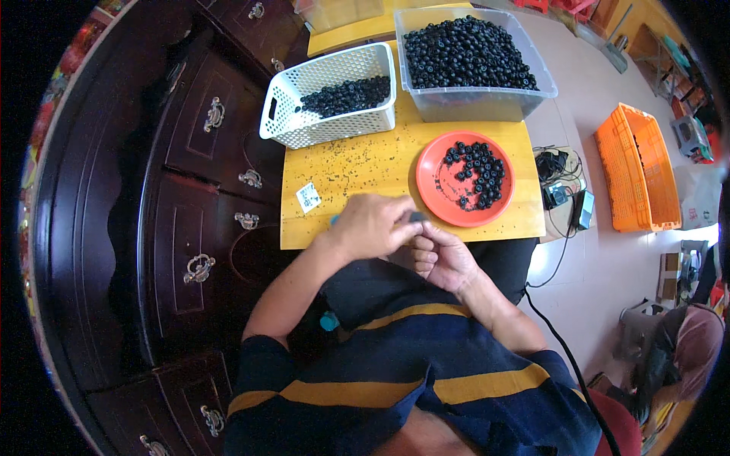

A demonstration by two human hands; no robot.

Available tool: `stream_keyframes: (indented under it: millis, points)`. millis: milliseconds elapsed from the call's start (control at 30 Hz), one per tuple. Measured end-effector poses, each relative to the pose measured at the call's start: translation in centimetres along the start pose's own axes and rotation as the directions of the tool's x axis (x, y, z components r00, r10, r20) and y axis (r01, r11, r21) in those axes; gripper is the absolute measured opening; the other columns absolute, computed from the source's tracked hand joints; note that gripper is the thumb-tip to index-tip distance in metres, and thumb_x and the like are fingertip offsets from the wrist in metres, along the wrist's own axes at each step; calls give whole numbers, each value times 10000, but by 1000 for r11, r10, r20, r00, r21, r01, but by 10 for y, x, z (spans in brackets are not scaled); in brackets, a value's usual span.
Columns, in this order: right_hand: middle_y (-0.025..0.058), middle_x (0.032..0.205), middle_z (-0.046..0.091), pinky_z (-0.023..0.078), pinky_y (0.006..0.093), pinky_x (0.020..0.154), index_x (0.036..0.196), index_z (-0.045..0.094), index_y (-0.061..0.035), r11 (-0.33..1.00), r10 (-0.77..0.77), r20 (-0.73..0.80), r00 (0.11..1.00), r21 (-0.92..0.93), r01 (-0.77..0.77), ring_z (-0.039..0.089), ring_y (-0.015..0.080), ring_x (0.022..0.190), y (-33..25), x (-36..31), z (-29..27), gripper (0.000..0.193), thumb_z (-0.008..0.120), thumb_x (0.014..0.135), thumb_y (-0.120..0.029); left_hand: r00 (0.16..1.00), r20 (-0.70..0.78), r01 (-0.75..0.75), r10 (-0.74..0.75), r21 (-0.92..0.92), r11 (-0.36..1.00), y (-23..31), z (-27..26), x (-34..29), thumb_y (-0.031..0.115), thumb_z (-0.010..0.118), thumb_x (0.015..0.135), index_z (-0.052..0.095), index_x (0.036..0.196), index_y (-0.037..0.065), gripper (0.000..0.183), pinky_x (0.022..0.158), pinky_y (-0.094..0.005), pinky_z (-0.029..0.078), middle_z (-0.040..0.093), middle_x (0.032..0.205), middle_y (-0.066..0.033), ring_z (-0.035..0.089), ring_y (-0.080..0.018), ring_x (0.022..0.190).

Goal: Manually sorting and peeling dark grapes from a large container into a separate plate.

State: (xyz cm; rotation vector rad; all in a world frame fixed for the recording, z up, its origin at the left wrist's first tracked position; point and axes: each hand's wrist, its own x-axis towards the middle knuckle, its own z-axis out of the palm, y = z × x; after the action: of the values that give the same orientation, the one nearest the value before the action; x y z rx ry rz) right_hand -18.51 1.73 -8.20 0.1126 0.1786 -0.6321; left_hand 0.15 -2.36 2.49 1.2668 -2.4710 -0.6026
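Over the near edge of the yellow table point(365, 171), my two hands are close together. My left hand point(370, 226) has its fingertips pinched around a small black piece point(417, 217). Curled up, my right hand point(445, 260) grips the same piece from the right between thumb and forefinger. The piece is partly covered by my fingers. Just beyond my hands, a red-orange plate point(428, 193) carries many small black ring-shaped parts point(487, 171), gathered mostly toward its right side.
A white perforated basket point(285, 134) with black pieces stands at the back left. Beside it, a clear plastic bin point(471, 105) is heaped with black rings. Black crumbs and a white card point(308, 198) lie on the table. Dark drawers point(201, 251) line the left; an orange crate point(627, 178) stands right.
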Motion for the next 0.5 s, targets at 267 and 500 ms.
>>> stream_keyframes:
  millis: [267,500]
  points:
    - [96,1090,652,551,346,846,1237,573,-24,995,-96,-120,988,-33,92,648,227,969,1,3,-13,427,521,1030,-394,793,-590,320,-151,193,928,-36,-65,47,346,734,874,681,1052,102,306,630,-442,552,718,802,-119,713,-327,712]
    - [157,1244,623,502,441,1004,1274,559,-35,983,-181,-12,983,-13,181,614,289,1149,-13,1,0,497,488,1029,-462,972,-152,167,-180,-97,981,7,10,4,302,750,855,698,1046,125,265,584,-413,524,660,686,-74,676,-283,621]
